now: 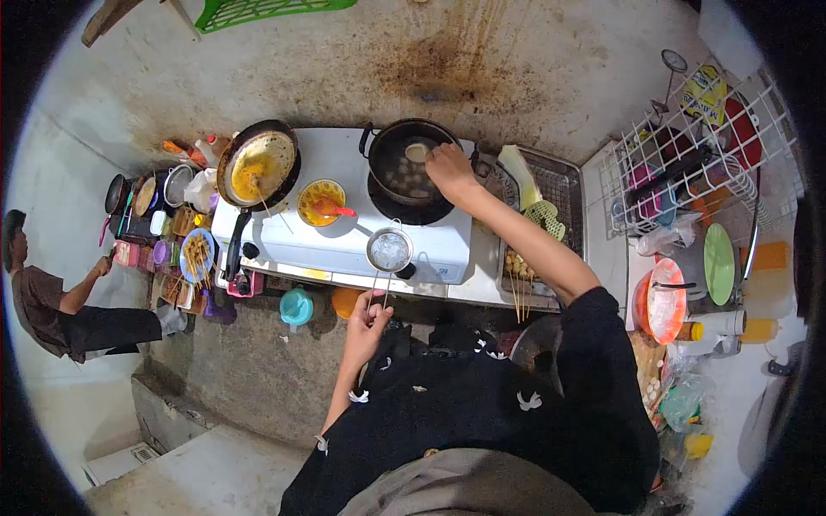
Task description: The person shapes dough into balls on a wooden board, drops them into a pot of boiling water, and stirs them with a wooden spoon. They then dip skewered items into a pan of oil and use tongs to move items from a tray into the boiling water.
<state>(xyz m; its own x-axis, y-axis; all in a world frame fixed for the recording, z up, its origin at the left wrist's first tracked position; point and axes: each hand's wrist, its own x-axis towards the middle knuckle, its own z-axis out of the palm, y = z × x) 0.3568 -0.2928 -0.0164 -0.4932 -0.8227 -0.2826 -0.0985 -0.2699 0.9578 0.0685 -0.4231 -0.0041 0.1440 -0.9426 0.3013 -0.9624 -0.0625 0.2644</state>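
My left hand (pixel 368 329) is closed around the thin wire handle of a small round strainer (pixel 389 250), which I hold level in front of the stove's edge. Fine mesh fills its ring. My right hand (pixel 451 175) is over the right side of a dark two-handled pot (pixel 379 176) on the burner, its fingers pressed together. What they grip, if anything, is hidden. Small pale round pieces (pixel 404 176) lie in the liquid in the pot. Close to my fingertips there is a larger pale round shape (pixel 417 152).
The white stove (pixel 335 254) also carries a frying pan (pixel 284 142) with yellow residue and a bowl (pixel 308 206) with a red spoon. A rack tray (pixel 570 185) with skewers stands right. A person (pixel 60 297) works at far left beside a plate of skewers (pixel 198 254).
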